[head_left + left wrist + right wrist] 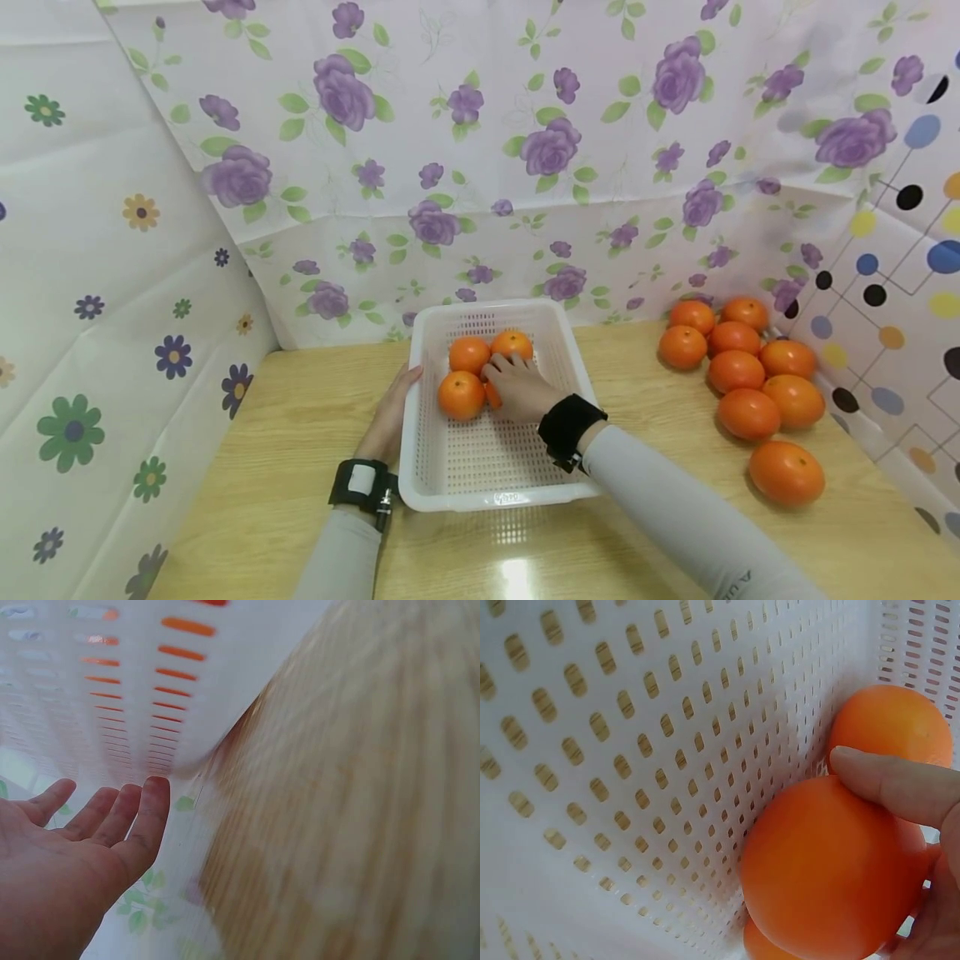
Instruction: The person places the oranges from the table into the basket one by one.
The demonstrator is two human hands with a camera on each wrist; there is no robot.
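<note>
"Facing us hangs a white sheet with purple flowers [465, 167]; a dotted sheet [892, 275] covers the right side. What are we working on?"

"A wood-grained tabletop [300, 400], glossy enough to throw a glare near us. We'd expect round things to roll on it."

"And the basket [465, 503]?"

"White, perforated, apparently plastic. We judge it light, slightly springy and apt to slide, so we'd steady it by the rim. Nine loose fruits [748, 414] lie on the table to its right; three more fruits [461, 396] sit inside it."

"Our hands?"

"Our left hand [388, 417] lies along the basket's left wall, fingers loosely extended, gripping nothing. Our right hand [517, 387] is inside, holding one orange fruit [832, 870] near those three: thumb over the top, fingers partly hidden beyond."

"How will that fruit handle?"

"Fairly heavy for its size, we'd guess, and smooth, so a little slippery. Its skin looks firm but might bruise; we can't tell how ripe it is. We'd take it around its widest part, thumb opposite fingers, squeezing lightly."
</note>
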